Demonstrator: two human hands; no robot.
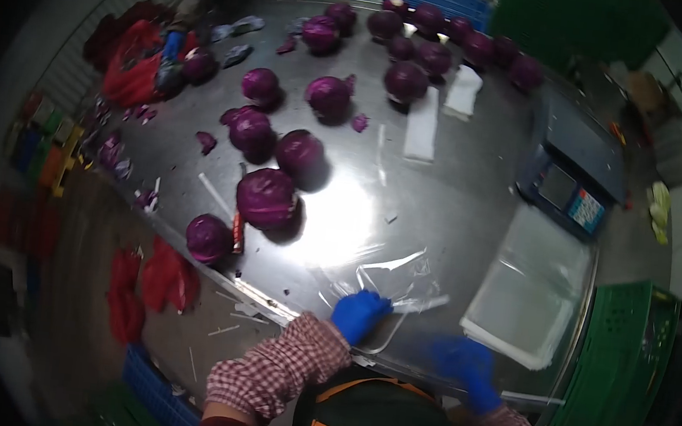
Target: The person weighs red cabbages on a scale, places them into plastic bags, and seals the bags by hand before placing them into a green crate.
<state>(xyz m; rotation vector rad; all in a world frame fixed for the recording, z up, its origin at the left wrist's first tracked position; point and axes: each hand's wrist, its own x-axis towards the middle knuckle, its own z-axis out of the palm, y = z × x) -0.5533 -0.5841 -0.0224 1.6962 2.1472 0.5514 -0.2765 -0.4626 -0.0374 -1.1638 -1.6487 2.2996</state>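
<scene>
My left hand [359,315], in a blue glove, is closed on a crumpled clear plastic bag [388,280] near the front edge of the metal table [441,207]. My right hand [462,363], also gloved in blue, is smeared by motion over the table edge, and its fingers do not show. To its right lies a stack of flat clear plastic bags [528,291]. Nearest to my left hand among the red cabbages are a large one [268,199] and a smaller one [209,238] by the edge. A red-handled knife [238,232] lies between these two.
More red cabbages [405,82] are spread toward the far side. A weighing scale [573,163] stands at the right, with white strips [422,126] mid-table. Across the table, a co-worker's gloved hand [170,74] is beside a cabbage and a red sack [132,66]. A green crate [619,375] borders the right.
</scene>
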